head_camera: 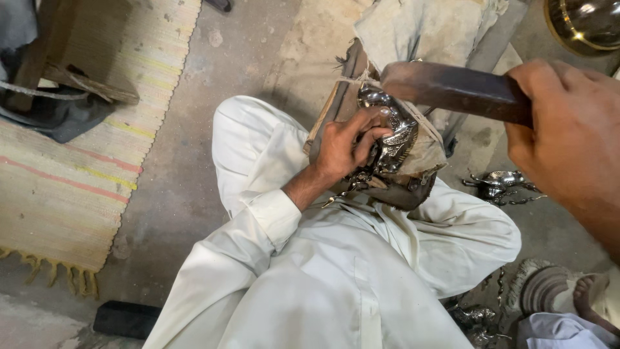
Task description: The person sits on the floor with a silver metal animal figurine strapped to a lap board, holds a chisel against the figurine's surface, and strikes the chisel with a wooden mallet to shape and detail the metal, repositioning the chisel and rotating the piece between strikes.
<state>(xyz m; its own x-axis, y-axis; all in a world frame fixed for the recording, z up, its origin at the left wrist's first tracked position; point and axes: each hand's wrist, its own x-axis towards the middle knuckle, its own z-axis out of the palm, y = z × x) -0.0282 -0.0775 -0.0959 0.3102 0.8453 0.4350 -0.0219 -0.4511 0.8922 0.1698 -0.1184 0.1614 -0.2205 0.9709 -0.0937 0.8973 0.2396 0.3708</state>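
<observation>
Head view: left hand [345, 147] pressed down on a shiny silver metal casting [391, 139], fingers curled over it, casting at centre atop a cloth-wrapped wooden block [423, 158] between the knees. At 2 o'clock, right hand [568, 139] closed tight around a dark flat metal tool [452, 87], tip just above the casting. More silver pieces [500, 184] on the floor at 3 o'clock.

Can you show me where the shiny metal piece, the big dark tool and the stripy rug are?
shiny metal piece [395, 143], head view, its middle.
dark tool [452, 88], head view, its flat bar.
striped rug [71, 187], head view, its bare weave.
</observation>
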